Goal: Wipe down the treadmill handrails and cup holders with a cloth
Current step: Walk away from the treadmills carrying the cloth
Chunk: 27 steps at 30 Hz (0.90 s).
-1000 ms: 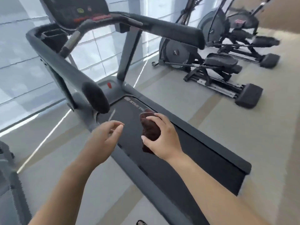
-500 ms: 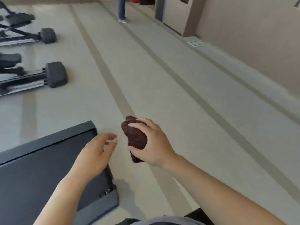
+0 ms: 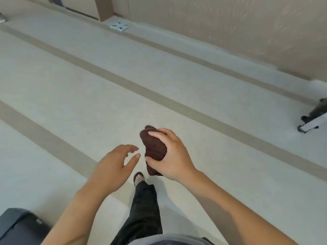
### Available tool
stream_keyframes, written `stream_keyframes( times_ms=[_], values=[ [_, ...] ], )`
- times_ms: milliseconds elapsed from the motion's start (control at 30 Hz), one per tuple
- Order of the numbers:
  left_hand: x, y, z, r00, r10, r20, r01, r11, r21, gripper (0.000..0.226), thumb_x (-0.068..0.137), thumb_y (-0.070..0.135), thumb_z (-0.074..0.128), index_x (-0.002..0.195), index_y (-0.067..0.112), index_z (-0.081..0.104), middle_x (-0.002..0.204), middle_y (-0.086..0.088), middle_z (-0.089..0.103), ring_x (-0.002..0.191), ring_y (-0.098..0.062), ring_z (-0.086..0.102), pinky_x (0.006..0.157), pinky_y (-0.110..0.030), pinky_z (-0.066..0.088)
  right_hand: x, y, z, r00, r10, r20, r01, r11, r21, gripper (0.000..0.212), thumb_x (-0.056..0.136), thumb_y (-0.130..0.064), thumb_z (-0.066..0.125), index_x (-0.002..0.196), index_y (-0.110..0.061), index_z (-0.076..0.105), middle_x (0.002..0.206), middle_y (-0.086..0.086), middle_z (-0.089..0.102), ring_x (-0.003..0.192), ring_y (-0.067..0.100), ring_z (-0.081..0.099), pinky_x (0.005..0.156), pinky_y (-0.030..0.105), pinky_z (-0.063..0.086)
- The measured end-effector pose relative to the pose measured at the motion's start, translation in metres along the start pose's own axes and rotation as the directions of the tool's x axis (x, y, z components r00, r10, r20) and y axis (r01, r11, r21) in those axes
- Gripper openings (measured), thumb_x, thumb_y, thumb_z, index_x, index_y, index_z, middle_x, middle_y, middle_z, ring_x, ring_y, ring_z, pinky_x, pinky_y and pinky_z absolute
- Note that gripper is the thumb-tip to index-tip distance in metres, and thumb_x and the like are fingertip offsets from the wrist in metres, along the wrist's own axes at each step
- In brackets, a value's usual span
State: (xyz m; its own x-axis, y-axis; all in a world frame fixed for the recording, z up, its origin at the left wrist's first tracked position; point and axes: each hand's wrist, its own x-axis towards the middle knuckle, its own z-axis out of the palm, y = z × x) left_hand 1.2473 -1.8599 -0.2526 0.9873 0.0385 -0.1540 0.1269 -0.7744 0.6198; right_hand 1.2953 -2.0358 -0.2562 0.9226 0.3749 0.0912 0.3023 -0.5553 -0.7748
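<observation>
Brown cloth (image 3: 154, 149) bunched in our right hand (image 3: 174, 157), gripped for wiping; left hand (image 3: 113, 167) loose, empty beside it. Handrails out of view.

Pale grey floor (image 3: 74, 82) w/ tan stripes (image 3: 159, 98), beige wall (image 3: 230, 23), metal floor plate (image 3: 120, 25).

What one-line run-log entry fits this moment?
right hand: holds bunched brown cloth | left hand: open, empty | handrails: out of view | wiping: none
</observation>
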Motion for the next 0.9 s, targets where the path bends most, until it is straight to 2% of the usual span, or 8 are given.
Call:
stream_keyframes(
  times_ms=[233, 367, 467, 633, 733, 900],
  values=[
    [0.155, -0.056, -0.081, 0.999, -0.036, -0.024, 0.038, 0.996, 0.083, 0.035, 0.089, 0.053, 0.037, 0.117, 0.038, 0.051, 0.120, 0.017, 0.055, 0.101, -0.004, 0.053, 0.083, -0.031, 0.049, 0.185, -0.005, 0.028, 0.999, 0.007, 0.043, -0.008, 1.000, 0.019, 0.060, 0.068, -0.034, 0.073, 0.124, -0.035, 0.053, 0.134, -0.013, 0.043, 0.120, 0.012, 0.047, 0.102, 0.029, 0.039],
    [0.236, -0.081, -0.129, 0.995, -0.086, -0.055, 0.090, 0.993, 0.075, 0.032, 0.088, 0.051, 0.038, 0.114, 0.039, 0.051, 0.116, 0.019, 0.056, 0.094, -0.004, 0.055, 0.080, -0.033, 0.049, 0.289, -0.010, 0.039, 0.998, -0.010, 0.069, 0.009, 1.000, 0.020, 0.059, 0.068, -0.036, 0.071, 0.123, -0.041, 0.050, 0.134, -0.020, 0.041, 0.121, 0.008, 0.044, 0.102, 0.024, 0.038],
    [0.300, -0.088, -0.152, 0.997, -0.063, -0.049, 0.065, 0.997, 0.047, 0.030, 0.088, 0.049, 0.041, 0.113, 0.038, 0.052, 0.113, 0.020, 0.056, 0.088, -0.005, 0.058, 0.077, -0.032, 0.048, 0.356, -0.004, 0.039, 0.998, 0.010, 0.056, -0.012, 0.999, 0.030, 0.060, 0.068, -0.035, 0.073, 0.123, -0.041, 0.050, 0.133, -0.022, 0.041, 0.121, 0.006, 0.044, 0.101, 0.021, 0.036],
    [0.429, -0.099, -0.183, 0.999, -0.012, -0.036, 0.013, 0.999, 0.044, 0.031, 0.088, 0.048, 0.042, 0.114, 0.037, 0.053, 0.113, 0.020, 0.056, 0.087, -0.007, 0.059, 0.080, -0.034, 0.049, 0.466, 0.016, 0.035, 0.999, -0.030, -0.030, 0.031, 0.999, 0.019, 0.060, 0.068, -0.033, 0.074, 0.124, -0.034, 0.053, 0.134, -0.013, 0.046, 0.121, 0.008, 0.045, 0.102, 0.029, 0.039],
    [0.529, -0.106, -0.202, 0.999, 0.014, -0.031, -0.012, 0.999, 0.045, 0.030, 0.088, 0.048, 0.042, 0.113, 0.036, 0.053, 0.112, 0.018, 0.057, 0.087, -0.008, 0.060, 0.080, -0.036, 0.050, 0.559, 0.033, 0.033, 0.997, -0.031, -0.074, 0.033, 0.999, 0.031, 0.059, 0.068, -0.033, 0.073, 0.123, -0.034, 0.054, 0.133, -0.014, 0.046, 0.121, 0.007, 0.046, 0.101, 0.030, 0.040],
    [0.676, -0.108, -0.259, 0.999, 0.006, -0.040, -0.003, 0.997, 0.072, 0.031, 0.088, 0.048, 0.042, 0.114, 0.035, 0.053, 0.114, 0.018, 0.057, 0.088, -0.008, 0.060, 0.080, -0.035, 0.050, 0.719, 0.048, 0.018, 0.998, -0.035, -0.053, 0.037, 0.999, 0.032, 0.059, 0.068, -0.031, 0.074, 0.123, -0.032, 0.055, 0.133, -0.013, 0.046, 0.120, 0.009, 0.047, 0.100, 0.030, 0.040]
  ],
)
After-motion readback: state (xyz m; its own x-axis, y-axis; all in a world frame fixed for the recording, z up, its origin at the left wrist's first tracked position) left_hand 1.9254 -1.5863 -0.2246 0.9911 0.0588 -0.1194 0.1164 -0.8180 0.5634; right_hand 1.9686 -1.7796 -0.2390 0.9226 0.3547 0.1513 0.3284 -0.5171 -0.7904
